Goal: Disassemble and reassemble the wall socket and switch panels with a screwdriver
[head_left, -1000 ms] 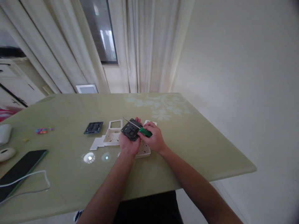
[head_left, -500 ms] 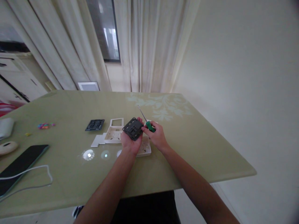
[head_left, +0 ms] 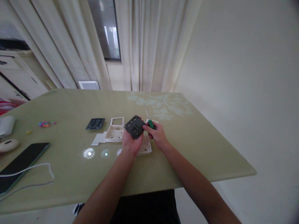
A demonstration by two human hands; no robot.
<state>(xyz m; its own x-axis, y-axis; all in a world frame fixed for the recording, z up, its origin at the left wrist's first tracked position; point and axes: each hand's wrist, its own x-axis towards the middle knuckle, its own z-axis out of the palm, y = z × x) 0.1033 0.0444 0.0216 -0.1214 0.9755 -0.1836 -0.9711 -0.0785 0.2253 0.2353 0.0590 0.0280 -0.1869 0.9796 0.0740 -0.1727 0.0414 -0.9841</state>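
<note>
Over the table [head_left: 191, 149], your left hand [head_left: 132, 143] cradles the plate [head_left: 135, 127], your right hand [head_left: 158, 135] grips the screwdriver [head_left: 151, 124]; tilting could drop the plate.

Black square panel [head_left: 135, 127], slotted upper face, tilted, raised just right of leftmost open white box [head_left: 114, 140]. Green-handled screwdriver [head_left: 151, 124], thin metal shaft pointing away, farther right of same box.

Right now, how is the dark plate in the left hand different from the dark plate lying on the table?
The held plate sits tilted in the left hand; the other plate lies flat on the table. The held plate's visible face shows small blocks and slots; the other plate's shows a maze of lighter lines. Both are dark and squarish.
</note>
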